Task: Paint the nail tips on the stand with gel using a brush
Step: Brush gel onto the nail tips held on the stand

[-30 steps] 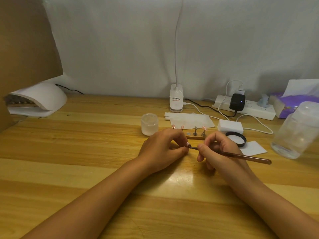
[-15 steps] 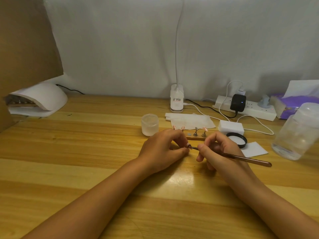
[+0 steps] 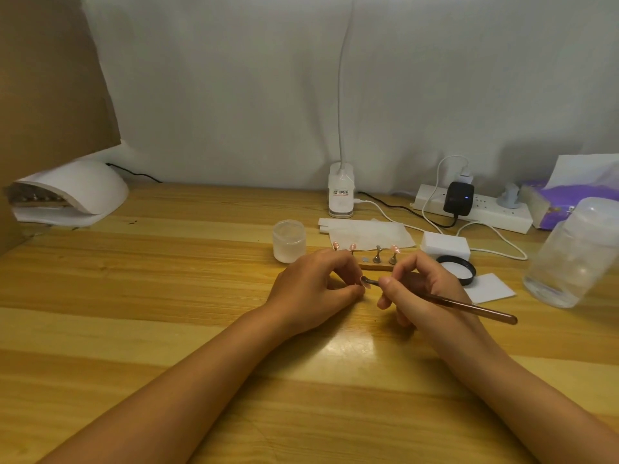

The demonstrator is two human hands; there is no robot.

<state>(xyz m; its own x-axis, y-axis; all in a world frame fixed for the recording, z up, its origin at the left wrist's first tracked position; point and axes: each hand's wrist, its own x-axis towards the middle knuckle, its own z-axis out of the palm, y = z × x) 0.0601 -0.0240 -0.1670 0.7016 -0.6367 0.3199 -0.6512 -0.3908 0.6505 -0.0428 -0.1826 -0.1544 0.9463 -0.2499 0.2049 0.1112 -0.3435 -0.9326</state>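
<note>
Item: wooden table [image 3: 167,329], seen from the head camera.

Left hand [image 3: 311,289]: fingers are curled, and a single nail tip [image 3: 364,282] is pinched between thumb and fingertips, just in front of the stand. Whether a peg is held with it cannot be told.

Right hand [image 3: 422,289]: a brush [image 3: 469,308] is gripped pen-fashion between curled fingers. The brown handle is pointed back and to the right, past the hand; the brush head is laid against the pinched nail tip.

Stand [image 3: 375,264]: a low wooden bar is placed just behind both hands and is partly hidden by them. Pinkish nail tips are shown on small upright pegs along it; one peg is seen bare, and a flat round disc is seen beside it.

Frosted jar [image 3: 289,241]: set just left of the stand, upright.

Black lid [image 3: 457,267]: laid flat to the right of the stand, beside a white square of paper [image 3: 492,289].

White cloth [image 3: 368,234]: spread behind the stand.

White block [image 3: 443,246]: placed behind the lid.

Lamp base [image 3: 341,195]: stood at the wall, its neck rising upward.

Power strip [image 3: 475,209]: laid at the right rear, with plugs inserted.

Curing lamp [image 3: 73,195]: placed at the far left.

Clear plastic container [image 3: 576,256]: located at the right edge.

Tissue pack [image 3: 569,202]: located behind the container.
</note>
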